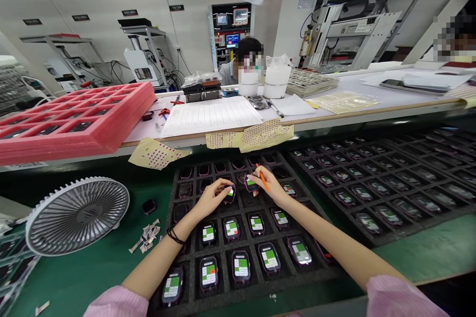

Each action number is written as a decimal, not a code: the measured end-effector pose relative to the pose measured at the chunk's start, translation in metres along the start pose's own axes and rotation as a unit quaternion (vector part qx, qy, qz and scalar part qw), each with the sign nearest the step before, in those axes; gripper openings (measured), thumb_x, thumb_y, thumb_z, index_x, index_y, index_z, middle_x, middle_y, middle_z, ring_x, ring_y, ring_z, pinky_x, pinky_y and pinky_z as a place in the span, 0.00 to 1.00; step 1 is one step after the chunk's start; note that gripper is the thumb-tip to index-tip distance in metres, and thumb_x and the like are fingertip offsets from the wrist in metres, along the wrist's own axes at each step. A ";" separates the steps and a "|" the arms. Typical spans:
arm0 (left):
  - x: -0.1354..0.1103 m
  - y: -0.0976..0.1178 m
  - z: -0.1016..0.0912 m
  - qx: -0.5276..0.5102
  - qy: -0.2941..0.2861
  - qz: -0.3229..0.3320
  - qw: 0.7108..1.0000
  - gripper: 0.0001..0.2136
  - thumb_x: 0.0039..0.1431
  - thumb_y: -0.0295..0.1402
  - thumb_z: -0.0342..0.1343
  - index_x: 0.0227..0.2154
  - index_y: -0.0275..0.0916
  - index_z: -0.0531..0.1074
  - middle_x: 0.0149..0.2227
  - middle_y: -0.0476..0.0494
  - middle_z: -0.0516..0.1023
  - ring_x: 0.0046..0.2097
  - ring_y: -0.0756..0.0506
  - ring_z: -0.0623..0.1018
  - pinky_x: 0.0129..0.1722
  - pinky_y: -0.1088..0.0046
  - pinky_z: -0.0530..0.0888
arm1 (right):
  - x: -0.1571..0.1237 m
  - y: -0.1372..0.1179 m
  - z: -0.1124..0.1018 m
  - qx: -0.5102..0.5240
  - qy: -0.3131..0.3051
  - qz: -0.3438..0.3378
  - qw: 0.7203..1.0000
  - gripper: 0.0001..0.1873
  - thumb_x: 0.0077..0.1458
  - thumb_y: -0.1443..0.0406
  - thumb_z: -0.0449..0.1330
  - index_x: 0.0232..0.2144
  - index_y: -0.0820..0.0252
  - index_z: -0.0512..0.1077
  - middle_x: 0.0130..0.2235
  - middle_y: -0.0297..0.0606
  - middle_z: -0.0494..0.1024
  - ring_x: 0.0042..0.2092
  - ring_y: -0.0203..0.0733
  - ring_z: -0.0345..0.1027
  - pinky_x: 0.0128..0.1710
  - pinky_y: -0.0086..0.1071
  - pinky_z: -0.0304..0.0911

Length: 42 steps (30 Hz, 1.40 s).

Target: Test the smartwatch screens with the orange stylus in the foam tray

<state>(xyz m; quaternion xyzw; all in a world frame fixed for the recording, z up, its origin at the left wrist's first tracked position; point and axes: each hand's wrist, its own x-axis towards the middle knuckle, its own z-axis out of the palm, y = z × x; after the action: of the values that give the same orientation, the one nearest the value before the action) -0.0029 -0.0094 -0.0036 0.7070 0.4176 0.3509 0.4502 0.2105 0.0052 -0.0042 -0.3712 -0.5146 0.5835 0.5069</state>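
Green bench mat [74, 277], lower frame: black foam tray [192, 277] of square cells, most holding a rounded-rectangular device with a glossy green-and-white screen (its small print unreadable). Left hand [211, 198] curves over one device [230, 194] near tray centre, fingers closed on it. Right hand [268, 187] pinches an orange stick [263, 179] between thumb and forefinger, just touching the neighbouring device [252, 184]. Round grey-grilled fan [77, 215] left of the tray; pink foam tray [74, 119], upper left.
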 end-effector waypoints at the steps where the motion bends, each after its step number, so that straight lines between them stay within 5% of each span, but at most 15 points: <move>1: 0.000 0.000 0.000 0.001 -0.001 0.000 1.000 0.12 0.59 0.39 0.51 0.40 0.37 0.70 0.39 0.42 0.75 0.42 0.45 0.74 0.41 0.70 0.71 | 0.001 0.001 0.000 -0.001 0.001 0.003 1.000 0.25 0.41 0.56 0.67 0.24 0.55 0.51 0.20 0.20 0.61 0.16 0.30 0.63 0.12 0.25 0.59; 13: -0.001 0.004 0.000 0.018 -0.018 -0.006 1.000 0.13 0.59 0.40 0.51 0.41 0.37 0.70 0.38 0.43 0.75 0.42 0.45 0.74 0.39 0.71 0.72 | 0.001 0.005 -0.001 -0.043 -0.041 0.030 0.998 0.24 0.44 0.54 0.64 0.25 0.54 0.51 0.19 0.19 0.63 0.16 0.33 0.65 0.14 0.25 0.59; 18: -0.002 0.004 0.000 0.043 -0.022 0.005 0.999 0.13 0.59 0.41 0.51 0.41 0.38 0.71 0.35 0.45 0.76 0.38 0.46 0.74 0.37 0.72 0.71 | -0.004 -0.001 -0.001 -0.077 -0.119 0.046 0.989 0.21 0.46 0.51 0.62 0.25 0.55 0.54 0.22 0.23 0.61 0.19 0.31 0.62 0.19 0.28 0.63; 23: -0.002 0.005 0.000 0.072 -0.035 0.013 0.997 0.14 0.59 0.42 0.51 0.40 0.38 0.72 0.31 0.47 0.75 0.34 0.47 0.74 0.34 0.73 0.71 | -0.011 -0.011 -0.004 -0.250 -0.213 0.005 0.945 0.16 0.50 0.54 0.61 0.26 0.57 0.61 0.23 0.26 0.61 0.25 0.32 0.55 0.24 0.27 0.57; 26: -0.002 0.005 0.001 0.073 -0.042 0.010 0.996 0.14 0.59 0.41 0.51 0.40 0.38 0.72 0.31 0.47 0.75 0.33 0.48 0.74 0.34 0.74 0.70 | -0.011 -0.011 -0.006 -0.270 -0.198 -0.014 0.942 0.16 0.51 0.55 0.60 0.24 0.58 0.60 0.23 0.27 0.60 0.25 0.32 0.54 0.24 0.26 0.55; 32: 0.000 0.004 0.001 0.001 -0.007 -0.015 1.000 0.14 0.59 0.42 0.50 0.41 0.37 0.70 0.38 0.43 0.75 0.39 0.46 0.74 0.33 0.75 0.70 | -0.003 0.003 -0.005 -0.097 -0.111 0.037 0.988 0.23 0.46 0.51 0.62 0.22 0.56 0.53 0.24 0.25 0.61 0.21 0.31 0.60 0.20 0.28 0.62; 42: 0.002 0.000 0.003 -0.034 0.029 0.003 0.999 0.16 0.57 0.40 0.53 0.46 0.38 0.66 0.42 0.42 0.73 0.41 0.46 0.73 0.36 0.73 0.71 | 0.000 0.001 -0.007 -0.019 -0.040 0.016 0.999 0.23 0.42 0.58 0.67 0.24 0.55 0.53 0.20 0.23 0.65 0.25 0.37 0.71 0.17 0.24 0.61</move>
<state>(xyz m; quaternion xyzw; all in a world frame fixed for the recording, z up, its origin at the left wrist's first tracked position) 0.0002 -0.0090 -0.0045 0.6823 0.4159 0.3865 0.4605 0.2170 0.0065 -0.0070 -0.3654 -0.5397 0.5958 0.4692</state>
